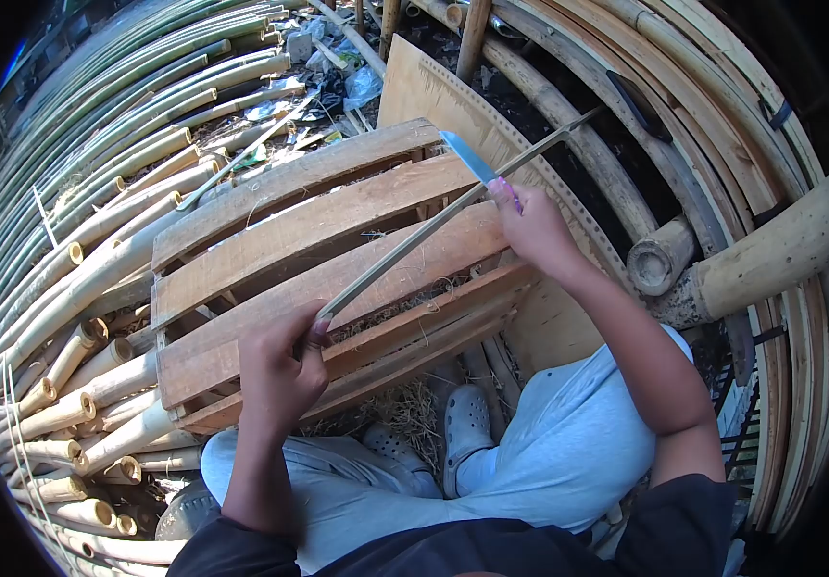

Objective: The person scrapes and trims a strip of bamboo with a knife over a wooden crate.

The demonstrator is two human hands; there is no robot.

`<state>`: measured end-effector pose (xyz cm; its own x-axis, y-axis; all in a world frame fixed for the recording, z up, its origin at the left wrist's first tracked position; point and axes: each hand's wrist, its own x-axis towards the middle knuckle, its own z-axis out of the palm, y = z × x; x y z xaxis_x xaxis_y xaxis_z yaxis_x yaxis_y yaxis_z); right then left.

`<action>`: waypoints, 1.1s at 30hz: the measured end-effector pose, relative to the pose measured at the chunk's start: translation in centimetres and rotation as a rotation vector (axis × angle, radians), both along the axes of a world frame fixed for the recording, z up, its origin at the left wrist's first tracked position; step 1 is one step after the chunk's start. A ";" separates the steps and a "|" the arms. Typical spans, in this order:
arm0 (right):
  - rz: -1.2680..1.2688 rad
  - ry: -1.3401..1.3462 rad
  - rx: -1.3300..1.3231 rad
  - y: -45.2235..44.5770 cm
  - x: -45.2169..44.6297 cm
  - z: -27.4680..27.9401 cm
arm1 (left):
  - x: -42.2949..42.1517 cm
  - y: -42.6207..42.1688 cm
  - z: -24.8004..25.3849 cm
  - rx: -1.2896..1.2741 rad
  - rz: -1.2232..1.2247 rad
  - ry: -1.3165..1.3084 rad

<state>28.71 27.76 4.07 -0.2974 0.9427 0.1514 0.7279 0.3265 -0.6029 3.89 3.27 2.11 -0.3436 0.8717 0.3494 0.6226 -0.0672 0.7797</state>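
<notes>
A long thin bamboo strip runs diagonally over a slatted wooden crate, from lower left to upper right. My left hand is closed on the strip's near end, with the thumb on top. Farther along, my right hand is wrapped round the pink handle of a knife. The knife's bluish blade points up and to the left, beside the strip. Whether the blade's edge touches the strip is hard to tell. The palm side of my right hand is hidden.
Stacked bamboo poles fill the left side. A perforated wooden board leans behind the crate. Thick bamboo and long planks are at the right. Grey clogs are below the crate, with plastic litter beyond it.
</notes>
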 end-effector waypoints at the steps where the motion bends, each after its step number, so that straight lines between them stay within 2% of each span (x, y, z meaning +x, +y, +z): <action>1: 0.002 0.002 0.004 -0.2 0.0 0.4 | 0.0 0.0 -0.1 -0.011 0.005 0.003; 4: 0.083 -0.100 -0.008 -0.6 -0.2 1.9 | -0.2 0.1 0.1 0.028 0.012 0.012; 7: -0.118 0.010 -0.008 -0.6 -0.9 2.1 | 0.0 -0.2 0.4 -0.028 -0.005 0.018; 8: 0.029 -0.018 -0.037 -2.3 -1.4 1.5 | 0.0 -0.2 0.3 -0.028 0.000 0.016; 9: 0.206 -0.005 0.095 -3.9 -1.9 0.5 | -0.1 0.0 0.2 -0.020 0.001 0.019; 11: 0.247 -0.016 0.052 -4.3 -2.3 0.8 | -0.3 0.1 0.0 -0.018 0.004 0.024; 12: 0.244 -0.011 0.049 -3.8 -2.2 1.5 | -0.3 0.2 0.0 -0.007 0.010 0.013; 14: -0.019 0.043 -0.098 -1.7 -2.0 3.1 | -0.3 0.1 0.2 0.008 0.016 0.001; 15: -0.022 0.043 -0.097 -2.2 -2.0 2.6 | -0.1 0.0 0.5 -0.022 0.009 0.011; 17: 0.219 0.028 0.128 -4.8 -2.6 0.8 | 0.0 0.0 0.5 -0.047 0.010 0.014; 18: 0.291 0.045 -0.078 -7.1 -3.4 1.7 | -0.2 0.1 0.3 -0.043 0.008 0.028; 21: 0.381 0.008 -0.004 -6.9 -3.3 2.0 | -0.4 0.3 0.0 -0.021 0.007 0.042; 22: 0.368 -0.051 0.103 -5.6 -3.0 1.8 | -0.3 0.3 -0.1 0.005 0.003 0.044; 25: 0.229 -0.026 0.076 -3.3 -2.4 1.8 | -0.1 0.1 0.2 -0.011 0.003 0.039; 26: 0.174 -0.071 -0.022 -3.9 -2.5 2.9 | -0.1 0.2 0.2 -0.011 0.002 0.039; 33: 0.213 -0.057 0.184 -4.1 -2.2 1.7 | -0.1 0.1 0.1 -0.044 -0.013 0.057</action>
